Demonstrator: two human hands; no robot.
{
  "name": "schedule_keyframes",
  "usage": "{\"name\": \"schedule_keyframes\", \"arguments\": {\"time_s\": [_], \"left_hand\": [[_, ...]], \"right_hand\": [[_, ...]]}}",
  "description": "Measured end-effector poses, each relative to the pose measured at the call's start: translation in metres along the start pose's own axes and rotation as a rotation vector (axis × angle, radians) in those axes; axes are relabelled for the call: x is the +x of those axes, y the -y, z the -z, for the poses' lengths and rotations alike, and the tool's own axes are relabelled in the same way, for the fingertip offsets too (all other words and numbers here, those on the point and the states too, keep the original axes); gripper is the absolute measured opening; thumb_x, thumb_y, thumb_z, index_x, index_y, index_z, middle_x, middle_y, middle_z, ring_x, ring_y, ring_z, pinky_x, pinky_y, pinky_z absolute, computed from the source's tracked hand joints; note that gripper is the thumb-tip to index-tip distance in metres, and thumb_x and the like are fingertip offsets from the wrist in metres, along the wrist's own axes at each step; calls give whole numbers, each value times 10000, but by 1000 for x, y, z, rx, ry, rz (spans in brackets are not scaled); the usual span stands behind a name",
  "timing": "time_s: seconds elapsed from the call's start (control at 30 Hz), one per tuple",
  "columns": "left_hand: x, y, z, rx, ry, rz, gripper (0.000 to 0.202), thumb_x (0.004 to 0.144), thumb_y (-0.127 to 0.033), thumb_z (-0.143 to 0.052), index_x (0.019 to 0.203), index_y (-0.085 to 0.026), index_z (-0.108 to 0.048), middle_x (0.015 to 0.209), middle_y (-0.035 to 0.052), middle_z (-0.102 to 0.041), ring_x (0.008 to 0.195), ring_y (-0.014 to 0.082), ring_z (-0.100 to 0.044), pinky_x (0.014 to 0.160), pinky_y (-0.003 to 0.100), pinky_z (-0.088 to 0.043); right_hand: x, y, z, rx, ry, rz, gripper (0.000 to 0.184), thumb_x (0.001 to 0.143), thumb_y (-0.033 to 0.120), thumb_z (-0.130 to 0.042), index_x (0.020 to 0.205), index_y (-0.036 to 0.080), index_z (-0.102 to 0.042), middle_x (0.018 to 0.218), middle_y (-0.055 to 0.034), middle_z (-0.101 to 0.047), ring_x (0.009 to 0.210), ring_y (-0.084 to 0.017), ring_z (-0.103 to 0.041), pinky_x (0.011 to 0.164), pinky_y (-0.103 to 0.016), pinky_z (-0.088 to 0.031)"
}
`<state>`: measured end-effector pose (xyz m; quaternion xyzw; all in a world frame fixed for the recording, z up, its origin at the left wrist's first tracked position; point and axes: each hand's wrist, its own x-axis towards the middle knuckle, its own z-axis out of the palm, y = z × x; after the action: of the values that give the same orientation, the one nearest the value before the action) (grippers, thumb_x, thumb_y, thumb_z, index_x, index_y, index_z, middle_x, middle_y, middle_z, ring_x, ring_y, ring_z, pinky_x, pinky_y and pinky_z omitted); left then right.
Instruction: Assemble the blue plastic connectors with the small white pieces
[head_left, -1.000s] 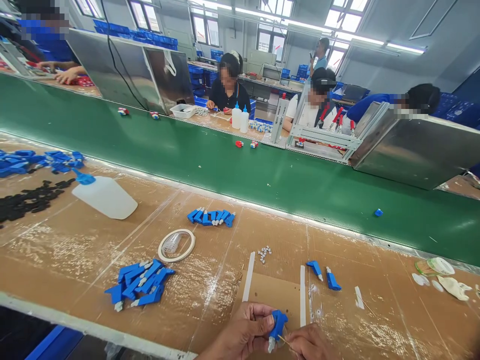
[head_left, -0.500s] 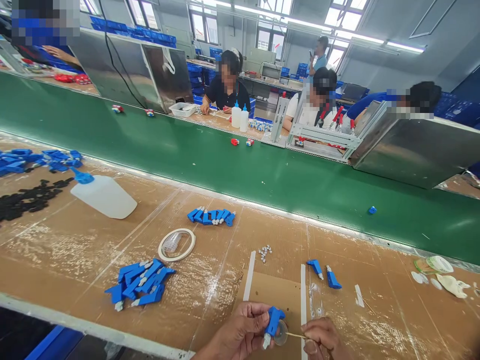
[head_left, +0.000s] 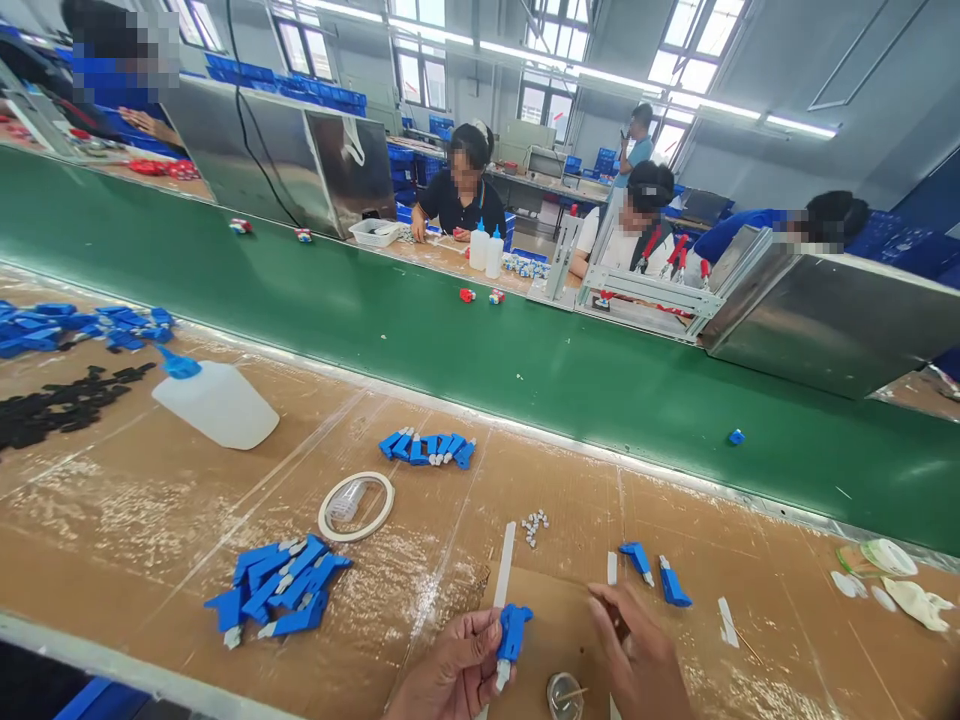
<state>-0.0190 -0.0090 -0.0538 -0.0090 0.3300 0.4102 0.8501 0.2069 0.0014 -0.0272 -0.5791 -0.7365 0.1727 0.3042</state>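
My left hand [head_left: 457, 665] is closed around a blue plastic part [head_left: 513, 632] with a whitish tip pointing down. Just right of it, a small clear round dish [head_left: 564, 694] sits on the brown cardboard sheet [head_left: 551, 600], a thin wooden stick [head_left: 574, 692] resting in it. My right hand [head_left: 641, 645] hovers over the sheet's right side, fingers bent but apart, with nothing visible in them. Beyond the sheet is a little cluster of small whitish pieces [head_left: 535, 527]. Two more blue parts [head_left: 673, 583] lie to the right of my right hand.
Blue parts are piled at left [head_left: 281, 585] and rowed farther back [head_left: 427, 448]. A tape roll [head_left: 324, 520], a white squeeze bottle [head_left: 217, 403] and black pieces [head_left: 67, 405] lie on the table. Behind runs a green conveyor belt [head_left: 420, 330], with several people beyond.
My right hand has let go of the stick and moved up and away. The dish and stick are now lower, on the cardboard. My left hand shifted slightly left, still holding the blue part.
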Motion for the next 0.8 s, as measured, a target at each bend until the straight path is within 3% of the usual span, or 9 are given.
{"name": "schedule_keyframes", "arguments": {"time_s": [0.13, 0.23, 0.47, 0.6, 0.7, 0.8], "left_hand": [[4, 1, 6, -40, -35, -17, 326, 538, -264, -963, 743, -120, -755, 615, 34, -735, 545, 133, -686, 489, 170, -518], [7, 2, 6, -55, -47, -42, 315, 540, -280, -961, 706, -123, -744, 607, 31, -743, 544, 129, -681, 493, 163, -516], [13, -3, 6, -93, -13, -6, 388, 467, -326, -983, 693, -117, -747, 593, 5, -733, 518, 109, -668, 478, 156, -518], [15, -6, 8, -80, 53, 46, 401, 478, -297, -983, 754, -98, -771, 582, 6, -717, 525, 104, -671, 456, 134, -504], [16, -6, 10, -83, 66, 48, 389, 510, -295, -972, 805, -118, -790, 597, 5, -729, 544, 106, -682, 478, 130, -512], [17, -6, 9, -71, 69, 28, 368, 505, -312, -971, 763, -123, -789, 607, 14, -735, 535, 105, -675, 466, 132, -495]], "right_hand": [[59, -13, -25, -130, 85, 60, 246, 985, 272, -445, 960, 204, -680, 847, -87, -715, 777, -266, -707, 697, -364, -562], [84, -21, -41, -158, 137, 99, 237, 973, 241, -433, 954, 211, -668, 881, -89, -723, 806, -271, -710, 716, -373, -550], [98, -21, -44, -246, 277, 124, 253, 983, 219, -428, 889, 205, -662, 880, -89, -709, 798, -268, -687, 703, -354, -500], [105, -15, -42, -290, 361, 103, 223, 920, 142, -474, 835, 194, -674, 864, -104, -695, 755, -272, -667, 664, -341, -456], [110, -10, -37, -254, 398, 77, 146, 831, 102, -557, 772, 202, -645, 827, -86, -682, 716, -253, -650, 654, -324, -435], [108, -4, -24, -130, 402, 42, 117, 853, 173, -563, 750, 211, -603, 791, -66, -666, 729, -251, -642, 674, -336, -451]]}}
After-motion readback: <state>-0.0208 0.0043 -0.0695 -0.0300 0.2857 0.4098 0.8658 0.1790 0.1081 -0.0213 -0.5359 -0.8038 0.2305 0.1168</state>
